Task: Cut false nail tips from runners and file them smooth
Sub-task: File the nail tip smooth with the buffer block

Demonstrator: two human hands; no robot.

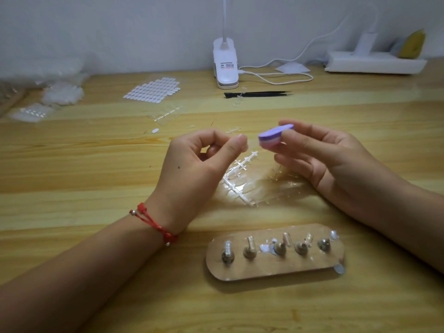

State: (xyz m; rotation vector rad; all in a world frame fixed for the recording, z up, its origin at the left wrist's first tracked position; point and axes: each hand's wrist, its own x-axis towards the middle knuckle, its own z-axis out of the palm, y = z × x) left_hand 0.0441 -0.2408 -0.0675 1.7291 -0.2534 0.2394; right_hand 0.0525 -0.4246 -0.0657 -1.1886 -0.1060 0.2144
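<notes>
Holding a small purple and pink file block, the right hand clamps it between the thumb on top and the curled fingers beneath, raised above the wooden table. The left hand hovers just beside it, apart from the block, with thumb and forefinger tips pressed together and the other fingers curled in. Whether a clear nail tip sits in that pinch cannot be told. A red string bracelet circles the left wrist.

On the table under the gap between the hands lies a clear plastic runner with rows of nail tips on it, hard to make out because they are transparent. Nearer the person than the right hand rests a rounded wooden board with five metal pegs in a row; several pegs carry clear nail tips.

Beyond the left hand lie another clear runner and, farther off, a sheet of small white oval tabs. Beyond the right hand lie black tweezers, and past them a white clip lamp with a white cable. Far out from the left hand lie clear plastic bags.
</notes>
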